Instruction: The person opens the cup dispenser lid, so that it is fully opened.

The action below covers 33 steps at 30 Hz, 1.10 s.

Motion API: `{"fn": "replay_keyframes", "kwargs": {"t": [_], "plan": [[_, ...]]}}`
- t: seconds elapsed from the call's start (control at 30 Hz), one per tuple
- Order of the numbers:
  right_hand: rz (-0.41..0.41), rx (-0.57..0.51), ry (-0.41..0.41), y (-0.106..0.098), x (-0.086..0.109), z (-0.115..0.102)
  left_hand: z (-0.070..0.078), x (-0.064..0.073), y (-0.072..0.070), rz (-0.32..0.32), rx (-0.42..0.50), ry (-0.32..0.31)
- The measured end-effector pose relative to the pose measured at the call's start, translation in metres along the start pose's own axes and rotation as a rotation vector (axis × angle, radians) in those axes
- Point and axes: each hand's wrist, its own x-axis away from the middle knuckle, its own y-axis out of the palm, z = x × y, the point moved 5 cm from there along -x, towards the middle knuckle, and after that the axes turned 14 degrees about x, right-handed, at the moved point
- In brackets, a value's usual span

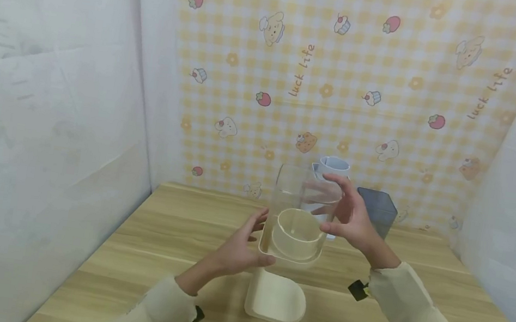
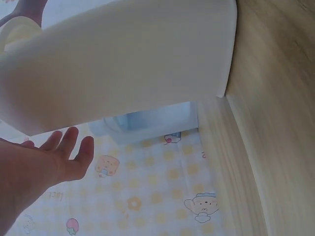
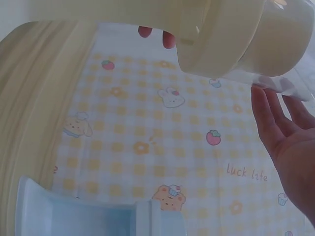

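My right hand point(image 1: 354, 218) grips a clear rounded box-shaped container point(image 1: 290, 187), thumb on the near side and fingers behind. The container surrounds the round collar point(image 1: 296, 243) on top of a cream stand point(image 1: 275, 298), which shows through its clear wall. In the right wrist view the fingertips lie against the container's wall. My left hand point(image 1: 235, 251) is at the stand's left side, fingers relaxed, thumb at the lower front corner of its top. In the left wrist view the stand's tall side point(image 2: 123, 69) hides that thumb.
Behind the cream stand is a pale blue stand point(image 1: 335, 164) with a similar collar, partly hidden. A smoky blue-grey translucent container point(image 1: 377, 208) stands right of it. The wooden table point(image 1: 169, 231) meets a checked cloth backdrop point(image 1: 229, 85); white sheets hang at both sides.
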Motion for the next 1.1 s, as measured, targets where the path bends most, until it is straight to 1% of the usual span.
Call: {"fn": "replay_keyframes", "kwargs": {"t": [0.1,0.27,0.33,0.43,0.57,0.63,0.7,0.8,0.97,1.1], "plan": [[-0.025,-0.01,-0.023,-0.001,0.002,-0.003,-0.001,0.001,0.004,-0.018,0.007,0.016],[-0.056,-0.021,-0.006,0.004,0.006,-0.009,0.0,0.005,0.011,-0.049,0.05,0.027],[-0.068,-0.027,0.006,0.009,0.008,-0.011,0.0,0.005,0.012,-0.047,0.056,0.029],[-0.066,-0.015,0.047,0.017,0.009,-0.014,0.0,0.006,0.012,-0.034,0.058,0.033],[-0.008,0.081,0.12,0.023,0.009,-0.016,-0.001,0.004,0.012,-0.014,0.032,0.051],[0.014,0.15,0.131,0.024,0.009,-0.017,-0.002,0.003,0.011,-0.001,0.01,0.059],[0.029,0.203,0.127,0.024,0.009,-0.017,-0.001,0.002,0.011,0.009,-0.014,0.06],[0.045,0.259,0.093,0.023,0.01,-0.017,0.0,0.002,0.012,0.023,-0.039,0.06],[0.065,0.255,0.028,0.024,0.009,-0.015,0.002,0.003,0.011,0.034,-0.064,0.066],[0.065,0.271,0.011,0.026,0.007,-0.016,0.003,0.003,0.01,0.041,-0.094,0.078]]}}
